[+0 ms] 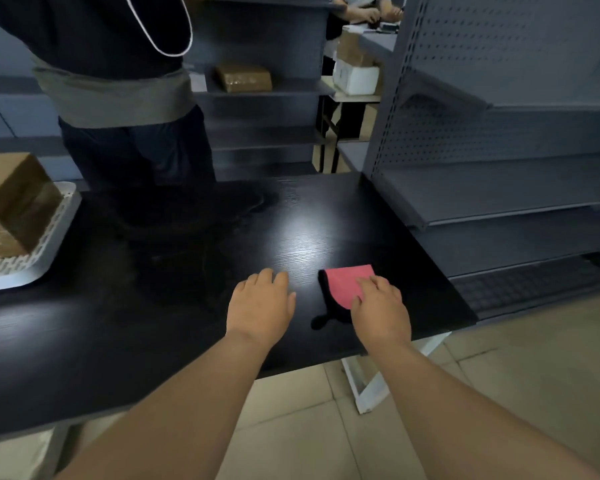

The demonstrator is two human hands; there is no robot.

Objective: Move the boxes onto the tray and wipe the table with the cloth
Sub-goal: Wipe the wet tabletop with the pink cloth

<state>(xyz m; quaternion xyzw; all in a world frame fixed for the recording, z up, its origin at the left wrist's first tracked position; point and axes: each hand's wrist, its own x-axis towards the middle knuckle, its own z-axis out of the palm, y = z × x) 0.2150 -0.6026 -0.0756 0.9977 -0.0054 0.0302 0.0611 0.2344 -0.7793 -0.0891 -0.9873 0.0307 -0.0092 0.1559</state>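
At the far left, a white perforated tray (54,233) sits on the black tabletop (174,341), running out of view past the left edge. Cardboard boxes (13,202) are stacked in it, the upper one tilted. To the right of the tray the tabletop is bare and glossy across its middle, open right up to the far edge, where a standing person (125,109) in dark clothes is close behind it. The left hand (260,306) lies palm down on the bare surface, fingers relaxed and grasping nothing, near the front edge. Just beside it, the right hand (380,311) presses flat on the near part of a pink cloth (347,284), fingers spread rather than clenched. The cloth lies near the tabletop's front right corner. Grey metal shelving (499,188) stands against the right edge, over tiled floor (499,368).
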